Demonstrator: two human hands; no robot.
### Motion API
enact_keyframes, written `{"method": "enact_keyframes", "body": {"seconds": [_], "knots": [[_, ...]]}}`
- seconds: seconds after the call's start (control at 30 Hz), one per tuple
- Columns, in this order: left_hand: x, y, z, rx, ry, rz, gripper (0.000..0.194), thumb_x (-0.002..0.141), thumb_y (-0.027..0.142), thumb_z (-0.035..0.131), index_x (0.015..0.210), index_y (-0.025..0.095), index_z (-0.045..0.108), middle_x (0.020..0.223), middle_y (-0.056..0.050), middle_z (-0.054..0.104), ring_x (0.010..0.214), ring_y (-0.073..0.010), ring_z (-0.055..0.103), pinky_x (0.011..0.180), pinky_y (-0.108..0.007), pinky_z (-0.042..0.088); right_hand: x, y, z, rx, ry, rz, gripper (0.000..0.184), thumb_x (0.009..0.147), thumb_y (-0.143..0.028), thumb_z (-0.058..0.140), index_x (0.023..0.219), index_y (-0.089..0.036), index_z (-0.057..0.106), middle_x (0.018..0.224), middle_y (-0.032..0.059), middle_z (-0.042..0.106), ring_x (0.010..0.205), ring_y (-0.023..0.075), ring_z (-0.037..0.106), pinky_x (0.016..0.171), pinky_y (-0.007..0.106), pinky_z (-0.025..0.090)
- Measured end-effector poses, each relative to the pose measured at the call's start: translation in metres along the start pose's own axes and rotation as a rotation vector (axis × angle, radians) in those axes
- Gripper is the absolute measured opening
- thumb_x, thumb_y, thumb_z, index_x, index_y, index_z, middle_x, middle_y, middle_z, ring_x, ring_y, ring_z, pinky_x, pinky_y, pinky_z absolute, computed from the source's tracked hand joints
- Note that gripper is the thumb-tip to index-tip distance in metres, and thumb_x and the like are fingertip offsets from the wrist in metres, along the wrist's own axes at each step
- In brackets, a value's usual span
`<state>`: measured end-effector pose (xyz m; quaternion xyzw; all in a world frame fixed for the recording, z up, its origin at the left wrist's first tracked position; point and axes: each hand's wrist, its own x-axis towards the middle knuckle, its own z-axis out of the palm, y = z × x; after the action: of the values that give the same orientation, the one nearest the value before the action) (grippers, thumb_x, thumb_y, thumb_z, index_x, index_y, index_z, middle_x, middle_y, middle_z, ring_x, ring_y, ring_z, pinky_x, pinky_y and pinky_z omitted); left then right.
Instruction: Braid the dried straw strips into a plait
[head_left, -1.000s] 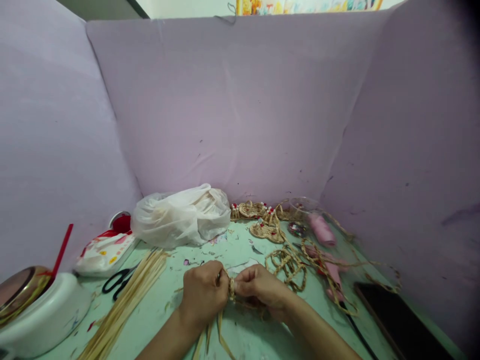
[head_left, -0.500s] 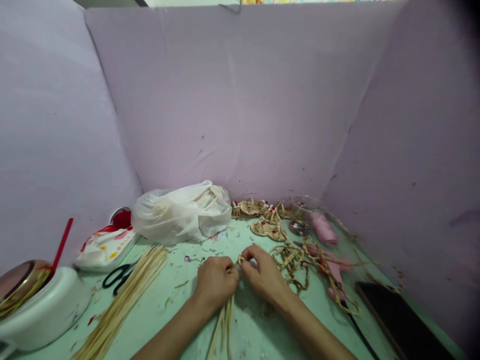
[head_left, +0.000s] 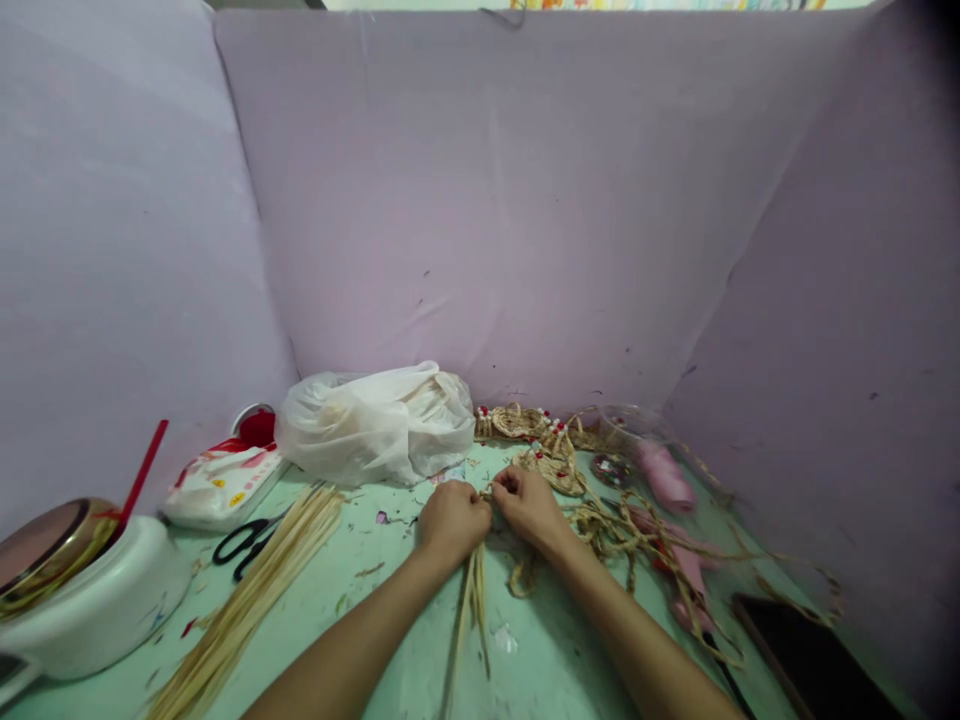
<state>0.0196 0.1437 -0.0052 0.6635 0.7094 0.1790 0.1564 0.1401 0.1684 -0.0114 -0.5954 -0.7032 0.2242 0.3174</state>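
Note:
My left hand point(head_left: 454, 518) is closed around a few pale straw strands point(head_left: 472, 600), whose loose ends hang down toward me on the table. Close beside it, my right hand point(head_left: 526, 505) pinches the upper end of the same strands, where a short twisted or braided bit shows between the fingers. The exact grip is partly hidden by the knuckles. A long braided straw cord point(head_left: 615, 530) lies tangled to the right of my right hand. Just behind that hand sits a woven straw piece with red beads point(head_left: 559, 468).
A bundle of straw point(head_left: 255, 600) and black-handled scissors point(head_left: 244, 545) lie at left, near a white pot point(head_left: 97, 600) and a wipes pack point(head_left: 225, 490). A plastic bag point(head_left: 375, 425) stands behind. At right are pink thread point(head_left: 666, 477), a pink glue gun point(head_left: 686, 580) and a phone point(head_left: 810, 660).
The view has shifted, so most things sit further right. Both hands have moved slightly up and away from me, still holding the strands close together.

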Motion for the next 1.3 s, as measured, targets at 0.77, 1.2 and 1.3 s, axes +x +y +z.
{"method": "enact_keyframes", "body": {"seconds": [0.77,1.2,1.3], "knots": [[0.033,0.002,0.002,0.188,-0.079,0.209,0.026,0.067,0.027,0.043,0.071,0.016,0.066,0.076,-0.011,0.064,0.075,-0.0208,0.060,0.062,-0.026,0.040,0.024,0.013,0.009,-0.191,-0.074,-0.031,0.026,0.075,-0.018,0.043,0.079,-0.010,0.068,0.079,0.0118,0.067,0.071,0.0156,0.058,0.062,0.022,0.036],[0.021,0.000,0.001,0.246,-0.115,0.214,0.026,0.064,0.024,0.042,0.071,0.017,0.066,0.076,-0.010,0.065,0.072,-0.0176,0.058,0.061,-0.024,0.038,0.016,0.017,0.014,-0.188,0.040,-0.068,0.029,0.072,-0.011,0.043,0.090,-0.013,0.066,0.088,0.0108,0.064,0.083,0.0172,0.056,0.073,0.023,0.036],[0.020,-0.002,0.003,0.222,-0.107,0.212,0.026,0.065,0.025,0.041,0.068,0.017,0.066,0.075,-0.010,0.065,0.072,-0.0168,0.058,0.060,-0.024,0.037,0.009,0.013,0.014,-0.215,0.056,-0.060,0.024,0.073,-0.014,0.043,0.081,-0.014,0.066,0.083,0.0103,0.062,0.077,0.0165,0.055,0.069,0.023,0.035]]}}
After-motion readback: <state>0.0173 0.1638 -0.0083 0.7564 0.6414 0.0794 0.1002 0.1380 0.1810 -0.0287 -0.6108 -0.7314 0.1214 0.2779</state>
